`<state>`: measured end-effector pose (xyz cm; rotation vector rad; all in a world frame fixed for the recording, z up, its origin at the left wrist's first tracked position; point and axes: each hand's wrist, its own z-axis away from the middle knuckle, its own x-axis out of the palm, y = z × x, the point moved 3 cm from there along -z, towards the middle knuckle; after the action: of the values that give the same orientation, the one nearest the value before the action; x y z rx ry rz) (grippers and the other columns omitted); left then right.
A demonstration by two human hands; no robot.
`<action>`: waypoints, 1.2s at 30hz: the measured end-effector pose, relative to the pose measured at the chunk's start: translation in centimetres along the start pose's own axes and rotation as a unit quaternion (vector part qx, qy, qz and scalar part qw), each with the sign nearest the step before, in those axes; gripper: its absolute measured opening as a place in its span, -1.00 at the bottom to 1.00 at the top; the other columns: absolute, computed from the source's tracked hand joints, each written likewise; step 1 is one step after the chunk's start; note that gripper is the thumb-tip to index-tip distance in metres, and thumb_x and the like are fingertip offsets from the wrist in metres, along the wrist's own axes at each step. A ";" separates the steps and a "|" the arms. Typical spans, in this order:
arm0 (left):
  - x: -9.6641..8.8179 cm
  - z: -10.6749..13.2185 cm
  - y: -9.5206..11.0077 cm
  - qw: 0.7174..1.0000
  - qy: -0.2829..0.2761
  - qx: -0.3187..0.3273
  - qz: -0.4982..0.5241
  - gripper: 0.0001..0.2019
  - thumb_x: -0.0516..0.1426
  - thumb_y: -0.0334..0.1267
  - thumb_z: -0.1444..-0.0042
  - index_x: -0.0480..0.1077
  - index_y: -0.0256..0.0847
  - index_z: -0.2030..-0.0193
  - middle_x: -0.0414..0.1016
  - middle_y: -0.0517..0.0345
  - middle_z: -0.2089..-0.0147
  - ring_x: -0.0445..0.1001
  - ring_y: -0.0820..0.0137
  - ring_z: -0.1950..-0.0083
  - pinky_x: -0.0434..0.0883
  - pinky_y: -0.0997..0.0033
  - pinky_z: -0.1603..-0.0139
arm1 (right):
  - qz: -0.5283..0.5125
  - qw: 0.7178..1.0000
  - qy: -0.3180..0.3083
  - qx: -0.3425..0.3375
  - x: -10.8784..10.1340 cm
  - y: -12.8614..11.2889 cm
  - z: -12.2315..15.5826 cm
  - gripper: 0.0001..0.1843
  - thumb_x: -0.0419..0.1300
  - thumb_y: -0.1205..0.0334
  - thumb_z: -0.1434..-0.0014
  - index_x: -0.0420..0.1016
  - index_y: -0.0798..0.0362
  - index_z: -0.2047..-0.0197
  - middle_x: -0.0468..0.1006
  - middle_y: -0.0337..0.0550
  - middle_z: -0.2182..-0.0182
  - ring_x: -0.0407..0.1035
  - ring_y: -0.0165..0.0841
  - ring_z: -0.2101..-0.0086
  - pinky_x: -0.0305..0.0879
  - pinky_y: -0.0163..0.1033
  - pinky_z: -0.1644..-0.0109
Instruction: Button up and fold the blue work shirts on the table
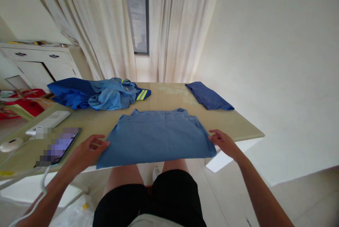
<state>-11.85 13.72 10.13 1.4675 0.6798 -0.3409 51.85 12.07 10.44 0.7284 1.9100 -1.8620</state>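
Beige table (169, 94) backed by curtains (172, 25). Blue shirt (159, 137) laid at near edge, pinched by left hand (88, 149); grip of right hand (224, 143) unclear.

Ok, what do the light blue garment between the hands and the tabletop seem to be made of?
Light blue garment: woven cloth, possibly cotton blend, matte, with creases and seams. Tabletop: hard, glossy beige, maybe glass or lacquer; it shows bright reflections.

Black shorts (169, 195), bare forearms
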 end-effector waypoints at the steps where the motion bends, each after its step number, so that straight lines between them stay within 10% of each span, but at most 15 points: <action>1: 0.2 -0.9 0.7 1.000 0.007 0.010 -0.017 -0.41 0.26 0.23 0.08 0.50 -0.18 0.05 0.66 -0.03 0.19 0.63 0.15 0.25 0.54 0.23 0.22 | 0.014 0.999 0.036 -0.016 0.2 -0.7 -0.8 -0.49 0.31 -0.09 -0.16 0.55 0.05 -0.06 0.64 -0.06 0.26 0.53 -0.21 0.29 0.44 -0.11 0.16; 5: 2.9 -5.9 5.0 0.988 0.003 0.099 -0.115 -0.39 0.09 0.14 -0.16 0.42 -0.28 -0.17 0.56 -0.26 -0.17 0.58 0.04 -0.11 0.49 0.07 -0.13 | 0.101 0.986 0.069 -0.114 2.6 -4.6 -6.8 -0.45 0.26 -0.01 -0.23 0.47 0.03 -0.23 0.54 0.12 -0.14 0.50 -0.11 0.01 0.45 -0.03 -0.02; 10: 6.8 -10.8 8.2 0.942 -0.047 0.222 -0.248 -0.49 0.04 0.00 -0.23 0.46 -0.22 -0.21 0.52 -0.17 -0.25 0.43 -0.02 -0.30 0.31 -0.05 -0.32 | 0.265 0.947 -0.054 -0.174 6.3 -7.1 -13.2 -0.40 0.31 0.15 -0.22 0.43 0.01 -0.32 0.53 0.06 -0.19 0.36 -0.05 -0.19 0.19 0.05 -0.30; 21: 5.8 -13.6 8.8 0.902 -0.074 0.283 -0.319 -0.59 -0.06 0.00 -0.33 0.55 -0.12 0.03 0.59 -0.07 -0.06 0.50 0.07 -0.11 0.34 0.07 -0.20 | 0.329 0.915 -0.035 -0.230 4.3 -7.3 -14.0 -0.75 0.16 0.14 -0.40 0.67 -0.05 0.06 0.66 -0.06 0.10 0.45 -0.16 0.04 0.09 -0.04 -0.20; 26: 8.6 -15.8 10.4 0.901 -0.046 0.232 -0.363 -0.59 -0.09 -0.20 -0.32 0.50 -0.24 -0.08 0.58 -0.21 -0.11 0.50 -0.01 -0.16 0.34 -0.02 -0.20 | 0.387 0.909 -0.017 -0.157 6.1 -8.0 -17.0 -0.73 0.10 0.26 -0.39 0.64 0.01 0.02 0.65 0.02 0.05 0.43 -0.09 -0.04 0.09 0.02 -0.25; 32: 12.8 -16.4 10.3 0.904 -0.113 0.300 -0.282 -0.41 0.00 0.06 -0.31 0.34 -0.22 -0.35 0.41 -0.20 -0.37 0.32 0.00 -0.41 0.13 -0.06 -0.44 | 0.317 0.916 -0.130 -0.207 9.9 -9.3 -19.4 -0.08 0.33 -0.13 -0.21 0.14 -0.04 -0.51 0.15 0.10 -0.46 0.13 0.01 -0.37 0.06 0.09 -0.39; 36: 13.3 -17.1 11.1 0.891 -0.192 0.290 -0.293 -0.41 0.15 0.15 -0.16 0.47 -0.19 -0.20 0.50 -0.22 -0.26 0.43 -0.06 -0.31 0.21 -0.08 -0.36 | 0.315 0.892 -0.254 -0.201 11.3 -11.0 -20.8 0.05 0.52 -0.10 0.03 0.26 -0.08 -0.46 0.38 0.04 -0.34 0.31 0.01 -0.27 0.16 0.01 -0.36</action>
<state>1.44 34.04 11.41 1.6492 0.7165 -1.3644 38.11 34.01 13.61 0.5547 1.4117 -1.0681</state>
